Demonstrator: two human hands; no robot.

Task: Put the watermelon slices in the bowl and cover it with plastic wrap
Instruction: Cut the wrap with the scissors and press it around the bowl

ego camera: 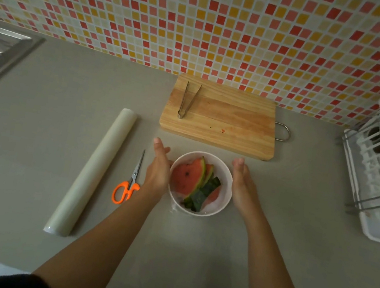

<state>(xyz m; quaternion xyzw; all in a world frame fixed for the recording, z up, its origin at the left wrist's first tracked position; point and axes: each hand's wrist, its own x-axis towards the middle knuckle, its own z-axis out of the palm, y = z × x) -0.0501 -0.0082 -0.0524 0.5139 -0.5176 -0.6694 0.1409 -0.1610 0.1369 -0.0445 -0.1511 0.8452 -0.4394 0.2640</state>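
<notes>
Head view: the left hand [158,171] and right hand [243,186] flank the white bowl [224,185], fingers straight, gripping nothing. The watermelon slices [187,177] lie inside, seemingly under plastic wrap [174,208] (a glint at the near rim). This looks like the sealing step; next, press the wrap down the sides. Beyond lies the wrap roll [94,170].

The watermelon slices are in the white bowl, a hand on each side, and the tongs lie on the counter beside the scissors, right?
Not quite: the head view shows the tongs lying on the cutting board, not on the counter beside the scissors. The watermelon slices are in the white bowl, with the left hand and right hand on either side.
</notes>
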